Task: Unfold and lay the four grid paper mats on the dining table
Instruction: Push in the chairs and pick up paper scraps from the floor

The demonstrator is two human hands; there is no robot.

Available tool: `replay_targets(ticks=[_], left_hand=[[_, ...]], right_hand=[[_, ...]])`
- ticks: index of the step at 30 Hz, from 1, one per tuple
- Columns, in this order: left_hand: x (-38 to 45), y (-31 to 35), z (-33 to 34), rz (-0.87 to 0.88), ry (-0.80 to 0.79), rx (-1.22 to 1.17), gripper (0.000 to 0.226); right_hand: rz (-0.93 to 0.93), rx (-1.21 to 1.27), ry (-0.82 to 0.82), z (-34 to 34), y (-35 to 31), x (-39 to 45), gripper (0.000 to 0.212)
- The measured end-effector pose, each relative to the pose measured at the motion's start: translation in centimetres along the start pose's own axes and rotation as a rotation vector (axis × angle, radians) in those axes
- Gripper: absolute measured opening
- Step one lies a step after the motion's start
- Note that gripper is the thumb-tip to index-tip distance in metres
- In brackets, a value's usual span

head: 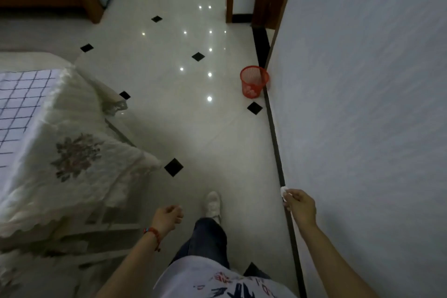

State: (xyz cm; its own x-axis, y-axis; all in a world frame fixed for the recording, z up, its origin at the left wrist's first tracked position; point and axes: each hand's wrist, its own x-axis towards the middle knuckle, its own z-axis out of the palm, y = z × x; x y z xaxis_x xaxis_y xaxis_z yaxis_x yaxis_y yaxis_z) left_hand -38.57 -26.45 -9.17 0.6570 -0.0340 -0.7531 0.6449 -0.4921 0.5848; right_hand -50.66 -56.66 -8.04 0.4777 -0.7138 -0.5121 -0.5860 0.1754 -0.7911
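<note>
Glossy white floor tiles (169, 94) with small black diamond insets run from near to far and mirror bright points of ceiling light. Along the right stands a pale wall (362, 104) with a dark baseboard, and dark wood door frames stand at the far end.

At the left edge is the dining table (79, 109), draped in a cream quilted tablecloth (72, 152) with a flower pattern and a scalloped hem. One grid paper mat (19, 109), white with dark lines, lies flat on its top; only part of it is in view.

Far along the right wall a red mesh wastebasket (254, 81) sits on the floor just beside the baseboard. Some pale, crumpled-looking pieces lie in its bottom; what they are cannot be told.

The person's right hand (301, 205) is near the wall, fingers pinched shut on a small white scrap (283, 190). The left hand (169, 216), with a red bracelet (152, 232) at the wrist, hangs over the floor with fingers curled loosely inward; whether it holds anything cannot be told. Below are a dark trouser leg, a white shoe (213, 203) and a printed white shirt.
</note>
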Motion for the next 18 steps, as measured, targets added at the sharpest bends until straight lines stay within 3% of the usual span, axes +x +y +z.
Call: replay_targets(ticks=[9,18], left_hand=[[16.1,18.8,-1.6,0.038,-0.026,0.019,0.022],[29.4,41.5,-0.2,0.190,-0.089,0.063,0.012]], right_hand=[[0.042,0.014,0.029,7.7,-12.7,15.5,0.004],[0.081,-0.032,0.065,12.4,-22.4,28.5,0.017]])
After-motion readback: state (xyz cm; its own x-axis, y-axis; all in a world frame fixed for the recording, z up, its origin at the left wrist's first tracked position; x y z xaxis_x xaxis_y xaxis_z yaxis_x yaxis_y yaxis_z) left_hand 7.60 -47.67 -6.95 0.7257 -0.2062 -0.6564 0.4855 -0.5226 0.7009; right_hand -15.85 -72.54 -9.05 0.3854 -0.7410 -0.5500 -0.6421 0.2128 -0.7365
